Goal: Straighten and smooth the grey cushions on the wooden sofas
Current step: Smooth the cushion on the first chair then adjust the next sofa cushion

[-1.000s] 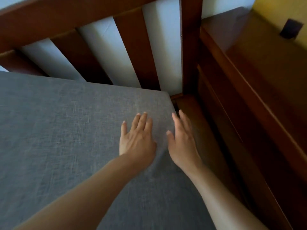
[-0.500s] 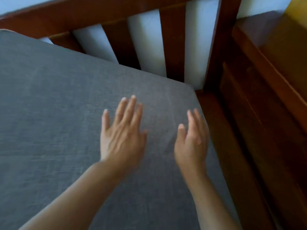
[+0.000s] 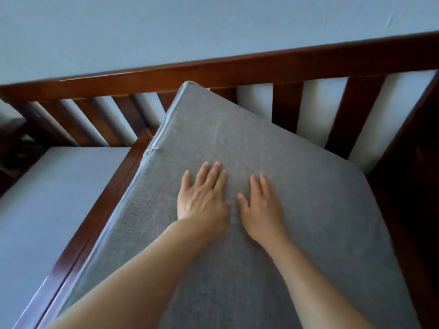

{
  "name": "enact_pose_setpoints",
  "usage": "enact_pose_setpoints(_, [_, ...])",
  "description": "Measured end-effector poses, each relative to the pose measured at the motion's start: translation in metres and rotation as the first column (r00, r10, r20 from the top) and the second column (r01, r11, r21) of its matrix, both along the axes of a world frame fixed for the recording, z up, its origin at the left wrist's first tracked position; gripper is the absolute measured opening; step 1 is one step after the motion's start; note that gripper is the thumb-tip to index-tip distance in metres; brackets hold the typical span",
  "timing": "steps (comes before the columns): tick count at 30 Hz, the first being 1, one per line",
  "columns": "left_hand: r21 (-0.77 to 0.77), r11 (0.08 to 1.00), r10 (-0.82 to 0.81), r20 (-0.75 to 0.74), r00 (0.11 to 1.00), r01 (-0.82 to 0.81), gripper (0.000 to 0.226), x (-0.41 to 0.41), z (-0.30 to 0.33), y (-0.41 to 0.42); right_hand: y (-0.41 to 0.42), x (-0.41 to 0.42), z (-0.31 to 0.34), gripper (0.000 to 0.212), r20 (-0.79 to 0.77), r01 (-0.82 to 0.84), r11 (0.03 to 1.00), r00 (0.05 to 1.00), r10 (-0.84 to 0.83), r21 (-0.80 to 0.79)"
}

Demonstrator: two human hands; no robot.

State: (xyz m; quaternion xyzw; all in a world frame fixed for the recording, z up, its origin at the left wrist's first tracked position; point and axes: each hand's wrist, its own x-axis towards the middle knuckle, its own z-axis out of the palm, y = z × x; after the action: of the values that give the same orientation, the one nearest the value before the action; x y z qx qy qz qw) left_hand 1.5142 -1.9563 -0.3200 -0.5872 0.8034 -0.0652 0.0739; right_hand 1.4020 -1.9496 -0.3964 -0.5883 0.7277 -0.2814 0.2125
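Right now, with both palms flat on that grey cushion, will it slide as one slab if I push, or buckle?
The grey cushion probably moves as one slab: its edges look straight and boxy. The woven cover likely grips the left hand and right hand, so they shouldn't slip. The zipper pull may snag the wooden rail.

Dim, bluish light; soft, perhaps motion-blurred; edges bowed.

Woven matt cushion (image 3: 273, 143), glossy wooden frame (image 3: 237, 72)

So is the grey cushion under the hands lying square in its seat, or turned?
Turned. The grey cushion has one corner over the backrest rail, its left edge crossing the wooden divider.
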Motion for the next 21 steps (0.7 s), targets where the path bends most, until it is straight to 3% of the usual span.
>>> enact_pose_setpoints(1, [-0.008,1.000,0.030,-0.046,0.998,-0.030,0.065,0.001,0.016,-0.003,-0.007,-0.006,0.015,0.058,0.060,0.063,0.997,0.996,-0.060,-0.049])
enact_pose_setpoints(3, [-0.183,0.982,0.039,-0.081,0.996,-0.053,0.065,0.025,0.031,-0.006,-0.009,0.005,0.041,0.052,0.201,0.263,0.913,0.957,-0.207,-0.311])
enact_pose_setpoints(4, [-0.200,0.978,0.051,-0.071,0.996,-0.064,0.064,0.044,0.028,-0.003,-0.009,0.025,0.050,0.053,0.205,0.271,0.880,0.957,-0.204,-0.390])
enact_pose_setpoints(6, [-0.073,0.993,0.101,0.038,0.994,-0.098,0.065,0.071,0.024,0.008,0.004,0.072,0.040,0.065,0.039,0.028,0.954,0.999,-0.017,-0.298])
enact_pose_setpoints(8, [0.010,0.996,0.087,0.034,0.996,-0.087,0.064,0.072,0.024,0.007,0.005,0.084,0.026,0.069,-0.063,-0.115,0.986,0.992,0.108,-0.118])
enact_pose_setpoints(12, [0.052,0.995,0.086,-0.074,0.994,-0.082,0.064,0.082,0.046,0.033,0.029,0.059,0.039,0.057,0.024,-0.181,0.983,0.983,0.181,-0.008])
enact_pose_setpoints(18, [0.117,0.990,0.102,-0.144,0.984,-0.085,0.067,0.111,0.059,0.122,0.117,0.057,0.057,0.059,0.159,-0.083,0.987,0.985,0.061,0.134])
enact_pose_setpoints(21, [0.102,0.993,0.070,-0.163,0.984,-0.053,0.067,0.108,0.066,0.141,0.133,0.052,0.075,0.060,0.162,-0.060,0.994,0.986,0.044,0.092])
